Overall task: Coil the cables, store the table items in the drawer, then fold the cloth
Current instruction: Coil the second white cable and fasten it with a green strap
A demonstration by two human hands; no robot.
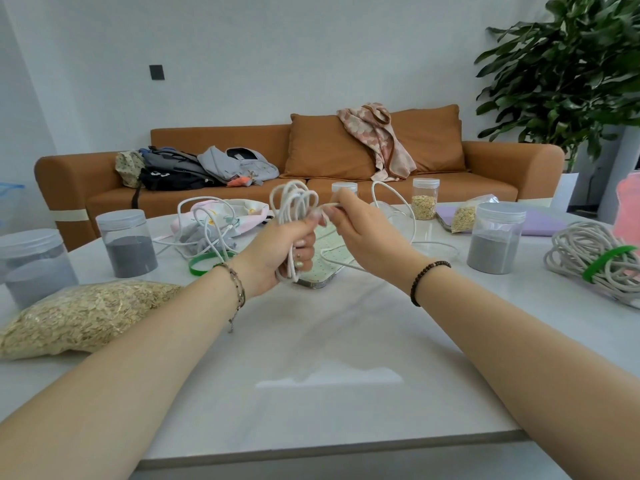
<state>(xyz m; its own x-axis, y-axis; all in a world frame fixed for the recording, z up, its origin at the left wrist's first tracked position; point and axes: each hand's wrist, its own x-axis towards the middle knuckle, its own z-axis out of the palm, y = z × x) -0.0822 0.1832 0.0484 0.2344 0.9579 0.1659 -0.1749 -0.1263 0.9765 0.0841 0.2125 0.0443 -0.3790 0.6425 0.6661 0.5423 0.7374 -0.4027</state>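
The person's left hand (289,245) was clenched round a bunch of loops of thin white cable (294,202), held upright above the middle of the white marble tabletop (329,341). The right hand (363,226), just beside it, pinched one strand of that same cable between thumb and fingertips. The free length arced off to the far right and came down onto the tabletop. Under the hands lay a flat green dotted case (329,265). To the far left a second white cable (207,220) lay tangled over a pale printed cloth (246,211), with a green band (202,264) near it. At the right edge sat a coil of thick grey cord (588,254) bound by a green strap (609,263). Between that coil and the hands stood a clear plastic jar of grey sand (493,237). A clear bag of oats (83,313) lay at the near left.
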